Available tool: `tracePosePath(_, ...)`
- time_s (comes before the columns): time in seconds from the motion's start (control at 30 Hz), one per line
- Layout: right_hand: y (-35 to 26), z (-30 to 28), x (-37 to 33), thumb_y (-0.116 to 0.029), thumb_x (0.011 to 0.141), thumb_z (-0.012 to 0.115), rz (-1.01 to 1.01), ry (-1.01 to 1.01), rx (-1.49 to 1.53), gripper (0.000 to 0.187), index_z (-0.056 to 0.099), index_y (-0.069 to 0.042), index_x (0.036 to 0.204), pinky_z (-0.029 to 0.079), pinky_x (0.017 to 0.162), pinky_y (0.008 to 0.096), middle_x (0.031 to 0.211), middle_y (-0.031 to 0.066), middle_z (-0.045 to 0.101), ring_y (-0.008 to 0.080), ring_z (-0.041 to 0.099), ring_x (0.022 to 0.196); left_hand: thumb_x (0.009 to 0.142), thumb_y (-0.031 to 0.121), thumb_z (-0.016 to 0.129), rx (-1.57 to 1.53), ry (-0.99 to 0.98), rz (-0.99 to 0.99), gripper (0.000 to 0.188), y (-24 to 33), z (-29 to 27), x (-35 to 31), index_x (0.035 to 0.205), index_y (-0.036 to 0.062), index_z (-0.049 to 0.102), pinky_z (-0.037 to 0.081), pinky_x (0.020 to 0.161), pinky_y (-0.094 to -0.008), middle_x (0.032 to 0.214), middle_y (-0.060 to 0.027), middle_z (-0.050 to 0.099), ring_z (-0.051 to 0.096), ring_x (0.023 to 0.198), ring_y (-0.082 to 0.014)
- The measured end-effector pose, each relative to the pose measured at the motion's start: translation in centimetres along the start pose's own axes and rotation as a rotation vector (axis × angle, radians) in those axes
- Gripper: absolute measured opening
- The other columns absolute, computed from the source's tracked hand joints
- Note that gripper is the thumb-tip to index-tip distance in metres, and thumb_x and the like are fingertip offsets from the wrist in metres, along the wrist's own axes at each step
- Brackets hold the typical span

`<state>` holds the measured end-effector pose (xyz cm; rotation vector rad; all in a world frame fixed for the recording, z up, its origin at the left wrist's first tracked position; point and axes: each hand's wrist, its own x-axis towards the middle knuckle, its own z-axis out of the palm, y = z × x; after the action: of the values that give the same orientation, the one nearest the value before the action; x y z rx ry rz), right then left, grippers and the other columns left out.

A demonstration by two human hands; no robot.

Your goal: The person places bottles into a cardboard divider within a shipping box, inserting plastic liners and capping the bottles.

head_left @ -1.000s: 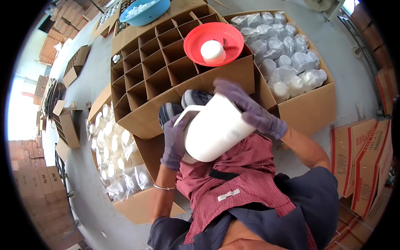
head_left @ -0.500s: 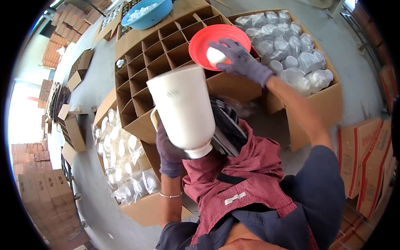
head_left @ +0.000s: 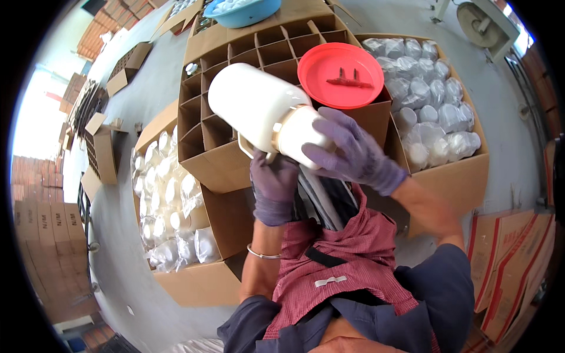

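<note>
A cream-white jug (head_left: pixel 253 94) with a side handle lies tilted in front of me, its neck toward my right. My left hand (head_left: pixel 275 179), in a purple-grey glove, is closed around the handle from below. On the neck end sits a white cap (head_left: pixel 301 134), gripped by the gloved fingers of my right hand (head_left: pixel 353 147). Whether the cap is threaded on or only resting there, I cannot tell. Just beyond that hand, a red basin (head_left: pixel 329 62) stands on the divided carton (head_left: pixel 212 170), with small dark-red pieces in it.
An open carton of plastic-wrapped white items (head_left: pixel 435 100) stands to the right, another with wrapped white items (head_left: pixel 170 200) to the left. A blue basin (head_left: pixel 244 13) of white pieces is at the back. Flattened cartons (head_left: pixel 506 265) lean at the right; stacked boxes (head_left: pixel 56 253) stand at left.
My right hand has brought the white cap from over the red basin onto the jug's neck. The jug has swung from base-up, neck toward me, to lying sideways with its neck rightward.
</note>
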<state>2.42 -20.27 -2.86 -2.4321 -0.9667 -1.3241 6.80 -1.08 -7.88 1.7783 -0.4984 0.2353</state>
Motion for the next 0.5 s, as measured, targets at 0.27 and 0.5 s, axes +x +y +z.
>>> tracePosePath(0.27,-6.0,2.4,-2.2,-0.035,0.092,0.058,1.189,0.325,1.264,0.054,0.036,0.001,0.126,0.046,0.088,0.0312,0.114,0.0108,0.05,0.0147,0.053,0.1,0.079,-0.013,0.058,-0.008,0.116,0.112,0.039,0.9,-0.4,-0.3,0.116,-0.0026,0.057,0.047,0.092,-0.0318,0.116,-0.0132,0.059,0.059,0.108,-0.0241)
tracePosePath(0.5,5.8,3.1,-2.2,-0.024,0.089,0.061,0.562,-0.529,0.323,0.027,0.062,-0.006,0.108,0.052,0.083,0.0344,0.098,0.0136,0.066,0.0241,0.066,0.091,0.094,0.012,0.052,-0.101,0.004,-0.062,0.027,-1.4,-10.5,-0.5,0.115,-0.0022,0.06,0.053,0.083,-0.0305,0.114,-0.0118,0.064,0.063,0.102,-0.018)
